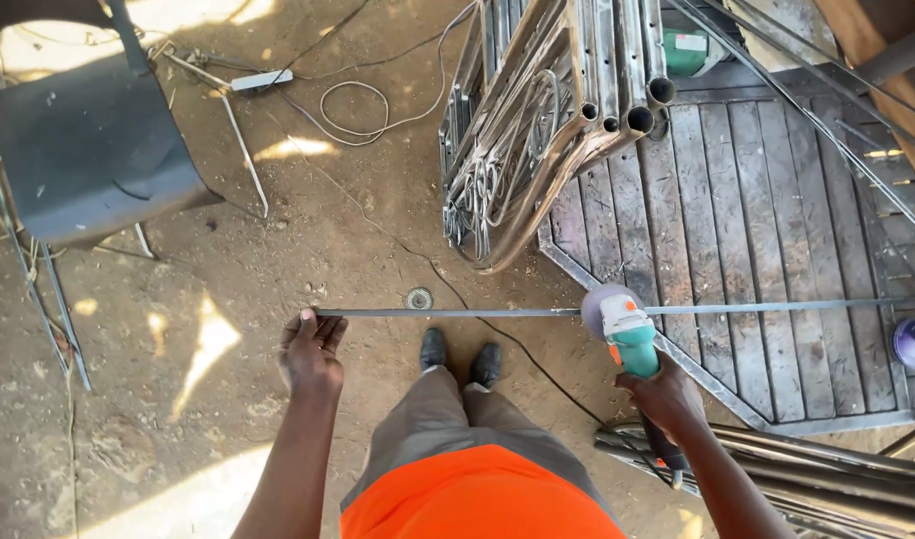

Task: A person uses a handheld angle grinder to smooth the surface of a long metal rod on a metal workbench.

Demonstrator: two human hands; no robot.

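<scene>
A long thin flat steel bar [457, 312] runs level across the view in front of me. My left hand [311, 351] holds its left end, fingers curled under the bar. My right hand [665, 397] grips the body of a teal angle grinder [627, 334]. The grinder's spinning disc [602, 304] sits against the bar, right of the middle. A black cable runs from the grinder across the dirt floor. My black shoes [459, 357] stand just behind the bar.
A stack of curved metal frames and round tubes [547, 120] leans at the top centre. A ribbed metal panel [747, 230] lies on the right. More tubes [827, 479] lie at the lower right. A dark chair [88, 150] stands at the upper left, with white cables nearby.
</scene>
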